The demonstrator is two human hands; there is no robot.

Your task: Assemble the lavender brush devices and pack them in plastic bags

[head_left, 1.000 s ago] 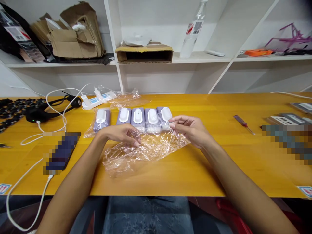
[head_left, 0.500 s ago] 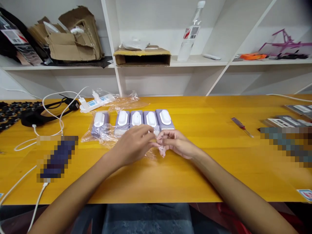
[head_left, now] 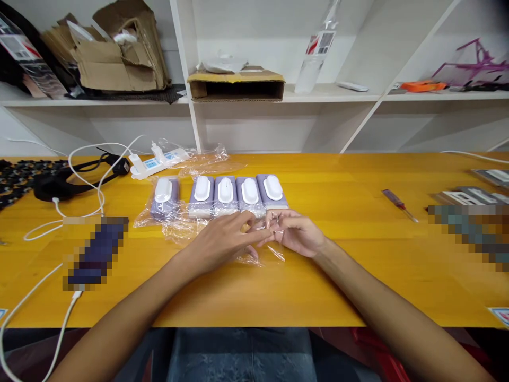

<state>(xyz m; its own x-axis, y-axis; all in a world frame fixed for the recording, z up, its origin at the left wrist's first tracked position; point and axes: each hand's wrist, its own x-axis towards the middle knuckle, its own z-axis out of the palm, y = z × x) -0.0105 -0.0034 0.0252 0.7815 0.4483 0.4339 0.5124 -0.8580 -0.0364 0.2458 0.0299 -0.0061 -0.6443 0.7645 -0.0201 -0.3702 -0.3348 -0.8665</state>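
Note:
Clear plastic film (head_left: 248, 257) lies crumpled around and below my hands on the table. My right hand (head_left: 298, 233) is closed, with fingers and thumb pinching a bit of the film. My left hand (head_left: 222, 236) reaches across to it, its index finger stretched to the right fingertips and also at the film. Just beyond my hands stand several purple boxes with white oval tops, side by side; the rightmost box (head_left: 272, 190) is closest to my right hand. A similar box in clear wrapping (head_left: 164, 197) sits apart to the left.
On the left lie a white power strip (head_left: 159, 163), white cables, a black headset (head_left: 75, 180) and a blurred-out phone-like object (head_left: 95, 252). A screwdriver (head_left: 400, 205) rests on the right. Shelves behind hold a cardboard box (head_left: 236, 85) and a plastic bottle (head_left: 316, 55).
My left index finger has straightened toward the right fingertips. The film between my hands has shifted and spread slightly to the right. The camera view has tilted slightly downward.

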